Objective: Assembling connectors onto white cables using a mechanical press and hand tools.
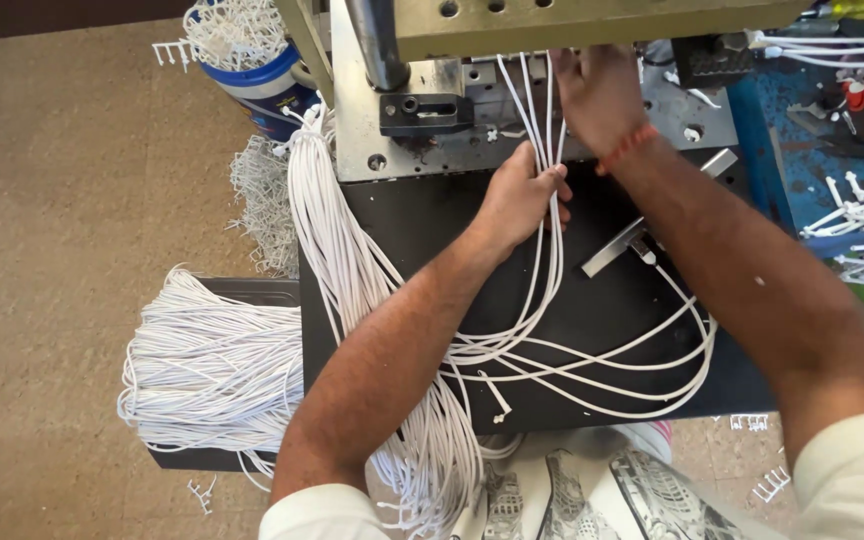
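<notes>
The right hand's [600,95] fingertips are disappearing under the machine's olive metal block [592,22] — where the white cables [537,100] end is hidden. The blue-and-white bucket [262,85] is being cut off by the top edge — both sleeves by the bottom edge.

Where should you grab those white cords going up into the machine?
Probably on the straight stretch of the white cords just below the machine, coming from the left side, as the left hand does. There the strands run side by side in a tight bunch; lower down they spread into loose loops on the black plate.
</notes>
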